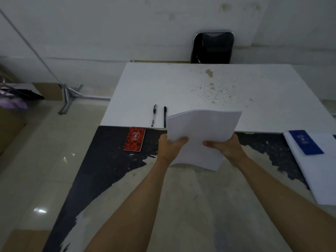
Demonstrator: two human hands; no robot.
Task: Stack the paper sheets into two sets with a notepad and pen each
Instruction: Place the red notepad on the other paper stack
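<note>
Paper sheets (201, 131) sit lifted off the table (181, 188), a bundle I hold at its near edge with my left hand (170, 145) and right hand (224, 147), fingers (181, 140) of both closed on it. One set looks partly made: a paper stack (320, 175) at the right edge carries the blue notepad (305, 142), but no pen. The red notepad (134, 139) lies left, and two pens (154, 115) lie side by side just beyond it, unplaced. I judge roughly half remains. Bare tabletop near the red notepad offers room; the right stack overhangs the frame.
</note>
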